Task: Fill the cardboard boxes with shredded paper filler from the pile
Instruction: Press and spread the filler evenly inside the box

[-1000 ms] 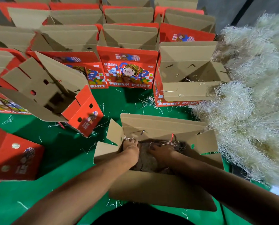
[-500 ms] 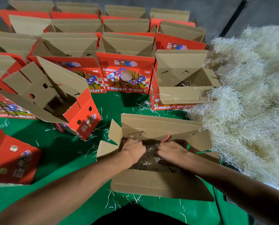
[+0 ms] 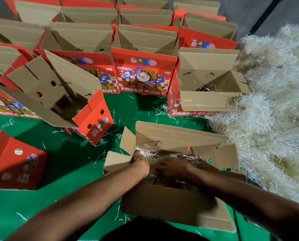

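Note:
An open cardboard box (image 3: 180,136) stands right in front of me on the green mat, its flaps spread out. Shredded paper filler (image 3: 178,156) lies inside it. Both my hands are down in this box. My left hand (image 3: 141,161) pushes into the filler at the box's left end, its fingers buried out of sight. My right hand (image 3: 173,168) lies flat on the filler beside it, fingers spread. The big pale pile of shredded paper (image 3: 275,119) fills the right side, touching the box's right flap.
Rows of open red "FRESH FRUIT" boxes (image 3: 143,73) stand behind. One box (image 3: 209,80) by the pile holds a few strands. A tipped box (image 3: 91,117) lies at left, another red box (image 3: 14,164) lies nearer. Loose strands dot the green mat (image 3: 75,159).
Both hands stayed in the box, working the filler. My right hand slid left, closer to my left hand, which pushed deeper at the left end.

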A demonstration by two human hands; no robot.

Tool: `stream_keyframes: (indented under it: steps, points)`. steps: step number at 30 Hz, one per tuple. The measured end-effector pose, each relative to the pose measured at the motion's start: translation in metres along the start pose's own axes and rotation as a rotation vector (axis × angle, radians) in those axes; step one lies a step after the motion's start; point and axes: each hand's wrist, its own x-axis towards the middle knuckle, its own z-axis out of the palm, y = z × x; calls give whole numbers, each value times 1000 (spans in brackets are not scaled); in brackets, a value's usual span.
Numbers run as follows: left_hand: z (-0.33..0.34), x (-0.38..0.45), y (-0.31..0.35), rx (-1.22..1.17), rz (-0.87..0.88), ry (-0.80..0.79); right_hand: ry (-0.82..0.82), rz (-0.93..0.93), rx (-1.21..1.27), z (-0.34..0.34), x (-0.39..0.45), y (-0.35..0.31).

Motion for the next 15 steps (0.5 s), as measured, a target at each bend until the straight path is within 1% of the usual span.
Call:
stream_keyframes:
  steps: [5, 9, 12, 14, 15]
  points:
    - [5, 5, 6, 107, -35, -18, -129, 120, 203, -3, -22, 3]
    - [7, 1, 5, 135, -46, -15, -236, 314, 415, -5, -51, 2]
    - [3, -3, 2, 122, -34, 15, -106, 477, 627, -7, -76, 1]
    - [-3, -7, 2, 67, -9, 28, -89, 562, 592, -15, -72, 6]
    - [-7, -11, 4, 45, -1, 63, -56, 583, 547, -17, -69, 8]
